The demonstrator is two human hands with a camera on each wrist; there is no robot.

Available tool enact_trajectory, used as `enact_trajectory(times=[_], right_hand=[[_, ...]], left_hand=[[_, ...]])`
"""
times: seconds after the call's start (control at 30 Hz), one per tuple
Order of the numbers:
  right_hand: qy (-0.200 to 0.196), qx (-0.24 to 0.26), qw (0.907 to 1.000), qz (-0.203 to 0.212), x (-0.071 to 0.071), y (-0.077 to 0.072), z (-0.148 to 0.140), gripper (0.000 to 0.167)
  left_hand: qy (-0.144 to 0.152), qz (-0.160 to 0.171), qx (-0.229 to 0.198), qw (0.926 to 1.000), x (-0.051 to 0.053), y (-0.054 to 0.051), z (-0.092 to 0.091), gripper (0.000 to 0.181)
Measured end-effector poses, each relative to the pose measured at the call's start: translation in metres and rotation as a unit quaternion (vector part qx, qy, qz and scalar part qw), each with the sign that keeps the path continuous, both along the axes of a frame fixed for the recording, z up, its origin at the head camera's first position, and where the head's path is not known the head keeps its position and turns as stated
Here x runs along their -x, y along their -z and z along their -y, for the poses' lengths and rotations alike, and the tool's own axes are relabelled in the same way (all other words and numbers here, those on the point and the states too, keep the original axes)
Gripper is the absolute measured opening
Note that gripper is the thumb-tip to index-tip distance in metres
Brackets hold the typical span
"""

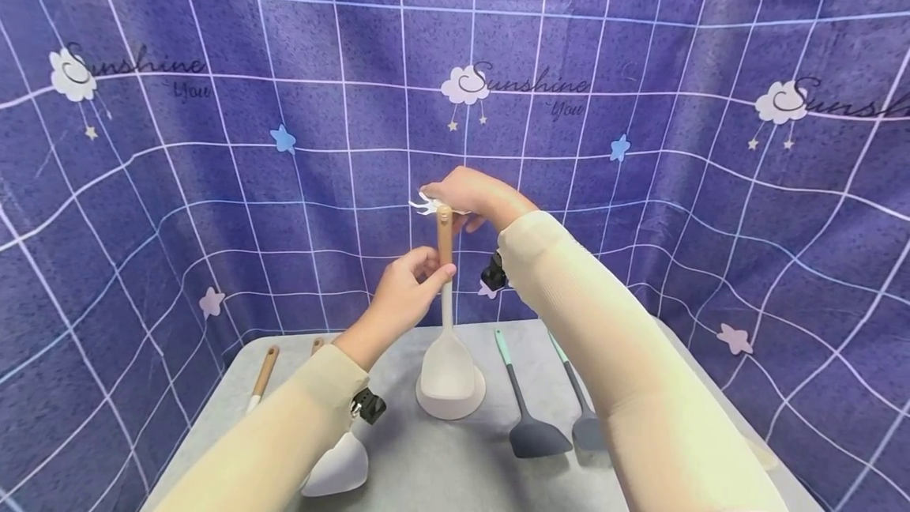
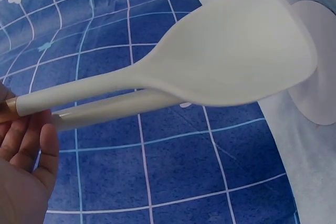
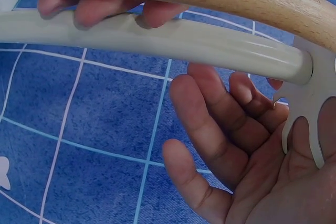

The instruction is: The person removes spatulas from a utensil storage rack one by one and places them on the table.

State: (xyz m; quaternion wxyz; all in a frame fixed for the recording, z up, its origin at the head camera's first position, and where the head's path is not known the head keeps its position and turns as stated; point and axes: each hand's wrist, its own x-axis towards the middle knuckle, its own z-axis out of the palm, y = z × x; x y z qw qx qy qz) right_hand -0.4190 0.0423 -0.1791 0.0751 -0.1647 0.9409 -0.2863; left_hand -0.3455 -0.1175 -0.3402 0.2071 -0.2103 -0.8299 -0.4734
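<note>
A white spatula [image 1: 448, 366] with a wooden handle hangs upright, blade down, in front of a white utensil stand [image 1: 426, 405] with a round base. My left hand [image 1: 404, 291] grips the lower part of the wooden handle, thumb in front; its fingers pass between handle and pole in the right wrist view. At the top, my right hand [image 1: 472, 192] holds the stand's hook head [image 3: 321, 106], with the outer fingers loosely bent beside the pole [image 3: 220, 51]. The handle's end meets the hooks; whether a hook passes through its hole I cannot tell.
On the grey table [image 1: 441, 472], left, lie a white turner blade [image 1: 337, 468] and wooden handles [image 1: 265, 370], partly behind my left sleeve. Two grey turners [image 1: 536, 437] with green handles lie right, one partly behind my right sleeve. A purple checked cloth [image 1: 370, 38] surrounds the table.
</note>
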Motion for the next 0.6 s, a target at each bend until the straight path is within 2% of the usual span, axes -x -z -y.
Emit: enact_trajectory(times=[0.6], right_hand=[[0.011,0.016,0.9997,0.011,0.0019,0.0017,0.0,0.056]], left_hand=[[0.001,-0.015,-0.003,0.9999,-0.0036,-0.0051,-0.0025,0.015]])
